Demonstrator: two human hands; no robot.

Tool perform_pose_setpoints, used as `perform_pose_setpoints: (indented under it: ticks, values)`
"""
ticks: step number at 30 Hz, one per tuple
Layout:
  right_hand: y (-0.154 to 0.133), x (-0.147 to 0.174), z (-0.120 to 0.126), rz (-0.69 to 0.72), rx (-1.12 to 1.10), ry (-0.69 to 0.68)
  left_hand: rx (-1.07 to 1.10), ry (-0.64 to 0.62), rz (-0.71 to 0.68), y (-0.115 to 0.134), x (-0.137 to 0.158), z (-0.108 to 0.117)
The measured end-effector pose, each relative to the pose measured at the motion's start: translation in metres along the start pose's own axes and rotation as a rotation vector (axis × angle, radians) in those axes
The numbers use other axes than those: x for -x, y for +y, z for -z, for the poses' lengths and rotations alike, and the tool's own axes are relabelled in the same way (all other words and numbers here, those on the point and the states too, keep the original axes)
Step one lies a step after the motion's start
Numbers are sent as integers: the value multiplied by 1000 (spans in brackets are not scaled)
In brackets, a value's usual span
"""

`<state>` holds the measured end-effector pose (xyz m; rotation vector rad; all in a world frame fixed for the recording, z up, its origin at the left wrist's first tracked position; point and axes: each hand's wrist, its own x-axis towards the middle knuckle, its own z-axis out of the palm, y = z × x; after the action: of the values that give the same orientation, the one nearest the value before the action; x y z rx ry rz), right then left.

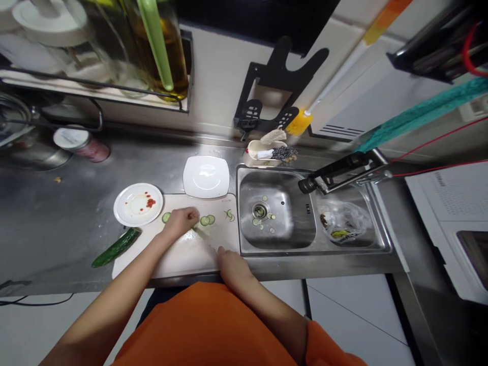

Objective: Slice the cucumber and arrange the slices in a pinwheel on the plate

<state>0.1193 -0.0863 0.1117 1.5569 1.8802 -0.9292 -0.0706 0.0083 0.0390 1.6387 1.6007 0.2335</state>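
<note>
My left hand (183, 221) is closed over the white cutting board (190, 259), fingers curled on a piece of cucumber (165, 217). One pale green end of that piece shows at the hand's left; the rest is hidden under the palm. In my closed right hand (233, 269) is the handle of a knife (206, 240), its thin blade slanting up-left to the left fingertips. Just right of those fingertips lie a few round cucumber slices (207, 220). Thin green peel strips (229, 215) rest near the board's right edge.
A long cucumber (116, 248) lies across the board's left edge. Beside it stands a white plate with red bits (131, 211); a square white plate (206, 177) is behind. Right of the board, the sink (285, 239) holds several slices. A plastic bag (351, 218) lies in the smaller basin.
</note>
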Motion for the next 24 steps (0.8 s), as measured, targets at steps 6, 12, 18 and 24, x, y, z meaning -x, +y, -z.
perform_pose_setpoints:
  ticks: [6,12,18,24]
  values:
    - [0,0,-1,4,20,2,-13,-27,-60,-1,-7,-7]
    - [0,0,2,12,16,-8,-165,-115,-127,11,-20,-5]
    - [0,0,3,0,-2,-12,-86,-137,-81,16,-14,-3]
    - [1,0,4,1,-10,-19,43,-12,92,6,1,3]
